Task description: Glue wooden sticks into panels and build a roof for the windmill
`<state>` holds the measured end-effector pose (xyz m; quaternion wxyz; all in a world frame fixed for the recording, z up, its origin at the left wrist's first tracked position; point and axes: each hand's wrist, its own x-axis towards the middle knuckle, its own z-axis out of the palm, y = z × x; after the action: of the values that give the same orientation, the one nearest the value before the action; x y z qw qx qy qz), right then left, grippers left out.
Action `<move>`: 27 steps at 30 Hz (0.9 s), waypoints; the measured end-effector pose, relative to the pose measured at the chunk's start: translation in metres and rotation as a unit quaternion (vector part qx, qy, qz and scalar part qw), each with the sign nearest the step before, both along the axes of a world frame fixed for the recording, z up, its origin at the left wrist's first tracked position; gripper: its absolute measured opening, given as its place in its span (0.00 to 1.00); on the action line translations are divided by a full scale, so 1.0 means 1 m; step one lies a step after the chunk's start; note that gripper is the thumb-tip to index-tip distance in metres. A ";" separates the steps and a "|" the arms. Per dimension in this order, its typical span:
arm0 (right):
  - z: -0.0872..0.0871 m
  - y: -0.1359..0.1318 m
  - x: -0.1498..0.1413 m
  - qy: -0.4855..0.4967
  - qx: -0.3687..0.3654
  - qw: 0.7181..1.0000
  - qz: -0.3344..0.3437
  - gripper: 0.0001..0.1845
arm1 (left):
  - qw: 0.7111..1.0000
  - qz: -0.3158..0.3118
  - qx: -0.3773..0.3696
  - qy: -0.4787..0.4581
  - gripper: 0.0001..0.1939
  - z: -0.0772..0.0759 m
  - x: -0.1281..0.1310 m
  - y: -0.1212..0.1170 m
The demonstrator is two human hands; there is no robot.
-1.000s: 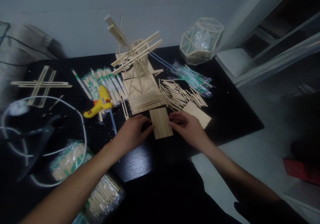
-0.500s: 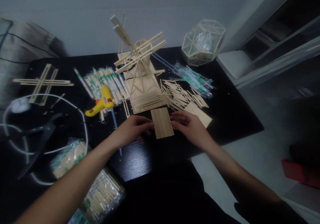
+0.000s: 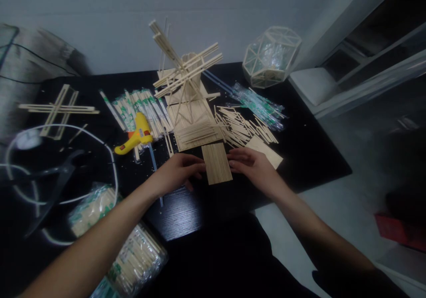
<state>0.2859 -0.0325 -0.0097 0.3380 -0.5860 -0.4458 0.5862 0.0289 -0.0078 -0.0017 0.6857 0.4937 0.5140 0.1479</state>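
Observation:
A small flat panel of thin wooden sticks laid side by side (image 3: 217, 164) rests on the black table, between my two hands. My left hand (image 3: 179, 171) is beside its left edge, thumb and fingers apart, fingertips at or very close to the edge. On the opposite side, my right hand (image 3: 253, 167) reaches in with loosely stretched fingers, their tips against or just off the right edge. Neither hand is wrapped round the panel. Just behind it stands a windmill model of wooden sticks (image 3: 189, 89) with crossed blades, on a stick-covered base (image 3: 196, 133).
A yellow glue gun (image 3: 141, 133) lies left, near wrapped chopsticks (image 3: 146, 105). Loose cut sticks (image 3: 239, 127) and a pale flat piece (image 3: 266, 151) are right. Pliers (image 3: 58, 182), a white cable (image 3: 115, 164), a stick cross (image 3: 60, 109) and a faceted stick frame (image 3: 271, 58) surround them.
Almost nothing differs. The whole view has shifted very slightly; both hands stay at the panel's sides.

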 end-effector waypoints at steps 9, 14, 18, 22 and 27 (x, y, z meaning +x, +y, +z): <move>-0.009 0.005 0.003 0.018 0.013 1.000 -0.002 0.19 | 1.000 0.005 -0.009 -0.008 0.20 -0.001 -0.001 0.000; -0.015 0.012 -0.007 -0.016 0.018 0.999 0.031 0.18 | 1.000 -0.009 -0.004 -0.011 0.19 -0.003 -0.001 0.000; -0.012 0.014 -0.014 -0.007 0.011 0.999 0.051 0.14 | 0.999 -0.011 0.042 0.009 0.20 -0.006 -0.001 -0.001; -0.001 0.009 -0.015 0.023 0.061 0.996 0.064 0.15 | 0.971 0.016 0.224 0.078 0.20 -0.007 0.000 -0.003; 0.008 0.001 -0.021 -0.011 0.155 0.987 0.031 0.12 | 0.916 -0.014 0.393 0.078 0.13 -0.001 0.000 -0.008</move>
<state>0.2647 -0.0317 -0.0020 0.4014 -0.5187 -0.5529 0.5140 0.0292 -0.0161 -0.0031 0.3964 0.7404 0.4595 0.2889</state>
